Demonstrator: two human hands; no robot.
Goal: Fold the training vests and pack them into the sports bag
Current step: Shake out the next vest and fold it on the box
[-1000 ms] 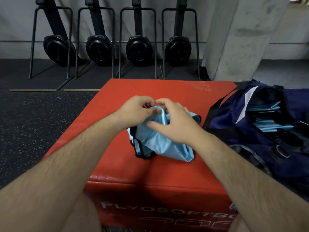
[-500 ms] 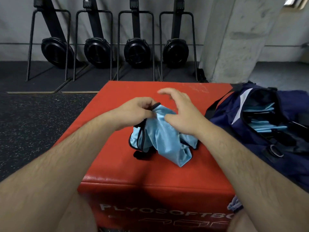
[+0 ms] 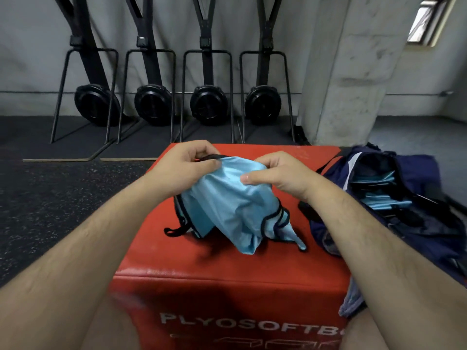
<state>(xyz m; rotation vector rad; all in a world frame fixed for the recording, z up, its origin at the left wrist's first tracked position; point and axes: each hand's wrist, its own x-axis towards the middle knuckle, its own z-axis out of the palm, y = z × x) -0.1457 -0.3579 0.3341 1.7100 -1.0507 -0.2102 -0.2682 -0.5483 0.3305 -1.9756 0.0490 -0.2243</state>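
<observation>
A red soft plyo box [image 3: 290,157] with white lettering on its near face stands on a dark speckled rubber floor [image 3: 50,198]. Behind it runs a grey wall, with one concrete pillar [image 3: 353,72] at the right and one window [image 3: 427,18] in the top right corner. Four black machines are stored upright along the wall [image 3: 97,104] [image 3: 153,104] [image 3: 208,104] [image 3: 262,103], each in a metal frame.

One light-blue training vest [image 3: 235,205] with black trim lies bunched at the middle of the box top, its upper part lifted. The left hand [image 3: 182,170] pinches the black-trimmed edge at the top of the vest. The right hand [image 3: 280,178] has its fingers curled into the fabric just beside it, thumb on the cloth.

One navy sports bag [image 3: 417,173] lies open at the box's right edge. Folded light-blue vests [image 3: 376,178] are stacked inside; their number cannot be told.
</observation>
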